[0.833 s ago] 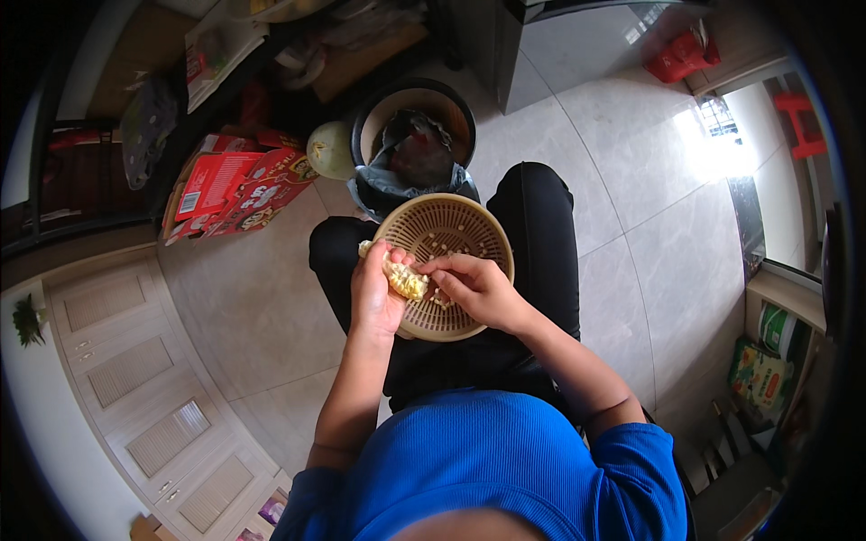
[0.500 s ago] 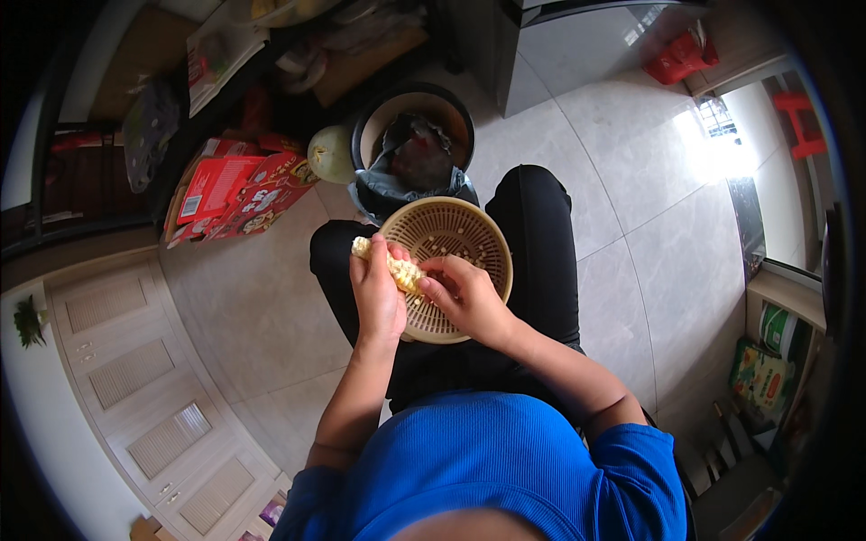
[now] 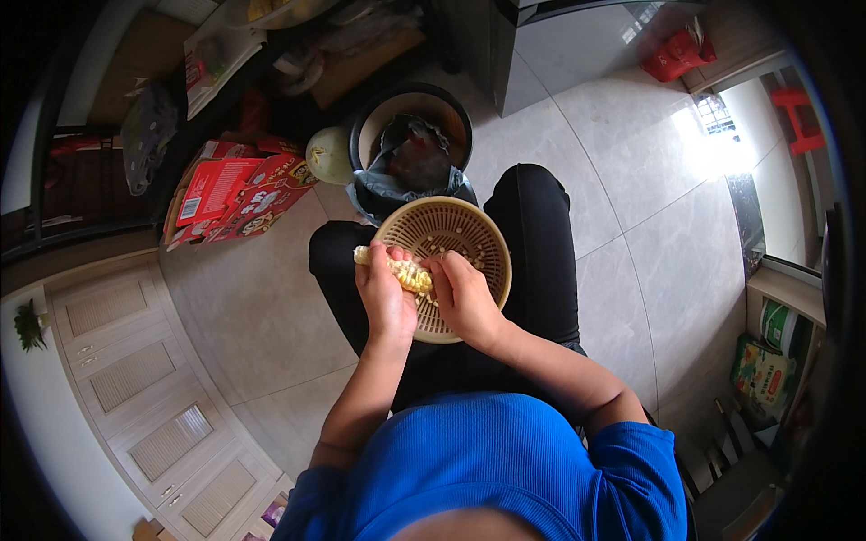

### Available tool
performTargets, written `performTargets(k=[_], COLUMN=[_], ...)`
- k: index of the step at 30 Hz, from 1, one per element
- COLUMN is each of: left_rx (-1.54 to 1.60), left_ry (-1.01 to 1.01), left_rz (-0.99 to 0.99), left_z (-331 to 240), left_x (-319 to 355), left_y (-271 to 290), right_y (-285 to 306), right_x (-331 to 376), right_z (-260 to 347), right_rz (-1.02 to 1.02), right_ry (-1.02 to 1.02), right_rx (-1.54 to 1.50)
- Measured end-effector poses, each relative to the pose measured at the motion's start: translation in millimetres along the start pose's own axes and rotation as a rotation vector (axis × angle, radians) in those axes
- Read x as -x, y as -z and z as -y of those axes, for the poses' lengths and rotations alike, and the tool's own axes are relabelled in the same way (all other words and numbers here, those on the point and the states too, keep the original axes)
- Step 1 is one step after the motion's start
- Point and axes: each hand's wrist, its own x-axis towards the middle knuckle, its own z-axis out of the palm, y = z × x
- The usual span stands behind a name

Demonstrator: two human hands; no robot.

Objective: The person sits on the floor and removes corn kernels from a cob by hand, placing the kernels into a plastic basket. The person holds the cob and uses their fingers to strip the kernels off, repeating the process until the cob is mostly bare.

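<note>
A pale yellow corn cob [image 3: 409, 274], partly stripped of its kernels, lies across my left hand [image 3: 386, 293], whose fingers wrap round it. The curled fingers of my right hand [image 3: 464, 298] press at the cob's right end, thumb and fingertips against the kernels. Both hands are over a round tan plastic basket [image 3: 495, 243] with slotted sides, resting between my thighs. Loose kernels [image 3: 442, 247] are scattered on the basket's bottom. What the right fingertips pinch is hidden by the hand itself.
Just beyond the basket stands a dark bin [image 3: 463, 113] lined with a grey bag [image 3: 370, 194]. A pale green round melon or gourd [image 3: 330, 155] sits left of it, beside a red carton [image 3: 236, 194]. A shelf is at far left, cabinet doors [image 3: 162, 388] at left.
My right hand has turned and drawn in closer over the cob's right end. The left hand has shifted slightly right and down, still holding the cob.
</note>
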Motion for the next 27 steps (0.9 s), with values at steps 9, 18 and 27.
performTargets(k=[9,18,27], left_rx=[0.001,-0.075,-0.441], left_ry=[-0.003,-0.075,0.084], left_rz=[-0.023,0.015,0.243], left_z=[-1,1,-4], left_x=[-4,-9,-11], left_y=[5,8,5], right_y=[7,8,24], right_x=[-2,-4,-11], right_z=[9,-7,-15], right_rz=[0.081,0.141,0.324], right_ry=[-0.072,-0.005,-0.187], right_rx=[-0.054,-0.003,-0.317])
